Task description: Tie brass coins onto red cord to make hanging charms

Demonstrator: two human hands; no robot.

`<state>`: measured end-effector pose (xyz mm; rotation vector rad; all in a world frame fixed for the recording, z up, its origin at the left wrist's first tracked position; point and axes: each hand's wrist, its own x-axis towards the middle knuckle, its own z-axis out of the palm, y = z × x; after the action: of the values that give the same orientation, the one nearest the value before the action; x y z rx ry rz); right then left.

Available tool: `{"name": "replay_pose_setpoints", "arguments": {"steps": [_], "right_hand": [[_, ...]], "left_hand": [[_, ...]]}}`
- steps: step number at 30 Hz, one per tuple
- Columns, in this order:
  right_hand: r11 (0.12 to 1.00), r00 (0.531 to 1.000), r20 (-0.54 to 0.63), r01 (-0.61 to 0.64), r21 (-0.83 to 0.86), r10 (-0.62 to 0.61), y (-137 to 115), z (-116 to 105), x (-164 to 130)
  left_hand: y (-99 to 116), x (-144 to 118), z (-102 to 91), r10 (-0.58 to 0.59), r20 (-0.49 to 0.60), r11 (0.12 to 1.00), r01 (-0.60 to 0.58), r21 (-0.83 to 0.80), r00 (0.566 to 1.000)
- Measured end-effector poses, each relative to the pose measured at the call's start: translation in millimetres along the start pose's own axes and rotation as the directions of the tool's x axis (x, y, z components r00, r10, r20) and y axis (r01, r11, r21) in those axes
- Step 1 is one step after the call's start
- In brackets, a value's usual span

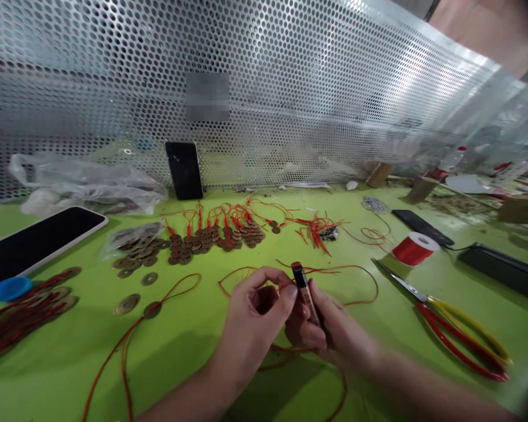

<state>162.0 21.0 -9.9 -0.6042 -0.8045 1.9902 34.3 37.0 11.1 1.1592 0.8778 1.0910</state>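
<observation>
My left hand (255,319) is closed in a pinch on a red cord (364,271), whose loops spread over the table around both hands. Right beside its fingertips, my right hand (334,334) grips a slim lighter (305,287) with a black top, held upright and slightly tilted. The cord's end between my left fingers is mostly hidden. To the left of my hands lies a holed coin (152,310) with a red cord looped through it. Farther back, several strings of overlapping coins (211,237) with red knotted cords lie in a row.
Open scissors (449,322) with red and yellow handles lie at right, near a red thread spool (413,249) and black phone (422,227). Cord scraps (319,228) lie behind my hands. A tablet (35,240) sits left; an upright phone (183,170) leans against the perforated metal screen (290,88).
</observation>
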Motion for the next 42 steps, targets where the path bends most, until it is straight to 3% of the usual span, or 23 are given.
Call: {"name": "replay_pose_setpoints", "arguments": {"steps": [6, 8, 11, 13, 15, 18, 24, 31, 42], "right_hand": [[0.987, 0.998, -0.056, 0.012, -0.161, -0.021, -7, -5, -1], [0.975, 0.992, -0.126, 0.003, -0.223, -0.031, -16, -10, 1], [0.964, 0.969, -0.237, 0.011, -0.264, -0.075, -34, -22, 7], [0.974, 0.96, -0.279, -0.042, -0.224, -0.023, -45, -31, 11], [0.981, 0.95, -0.305, -0.125, -0.15, 0.074, -53, -39, 15], [0.976, 0.931, -0.316, -0.211, -0.054, 0.183, -56, -45, 19], [0.929, 0.905, -0.21, -0.366, 0.06, 0.37, -42, -37, 27], [0.929, 0.896, -0.252, -0.368, 0.041, 0.366, -39, -27, 31], [0.9, 0.858, -0.318, -0.435, -0.034, 0.403, -40, -17, 30]], "left_hand": [[-3, 7, -13.0, 0.095, -0.05, 0.958, -0.078, 0.277, 0.994], [-1, 15, -24.9, 0.163, -0.088, 0.87, -0.101, 0.483, 0.983], [7, 28, -43.4, 0.227, -0.065, 0.63, -0.096, 0.77, 0.972], [13, 34, -51.9, 0.246, -0.039, 0.53, -0.101, 0.842, 0.969], [18, 37, -55.8, 0.267, -0.031, 0.498, -0.111, 0.86, 0.963], [21, 37, -55.0, 0.283, -0.032, 0.492, -0.116, 0.863, 0.959], [19, 35, -47.2, 0.3, -0.058, 0.527, -0.115, 0.842, 0.952], [16, 35, -44.7, 0.212, -0.087, 0.645, -0.072, 0.761, 0.973], [14, 35, -42.7, 0.202, -0.06, 0.643, -0.086, 0.761, 0.978]]}}
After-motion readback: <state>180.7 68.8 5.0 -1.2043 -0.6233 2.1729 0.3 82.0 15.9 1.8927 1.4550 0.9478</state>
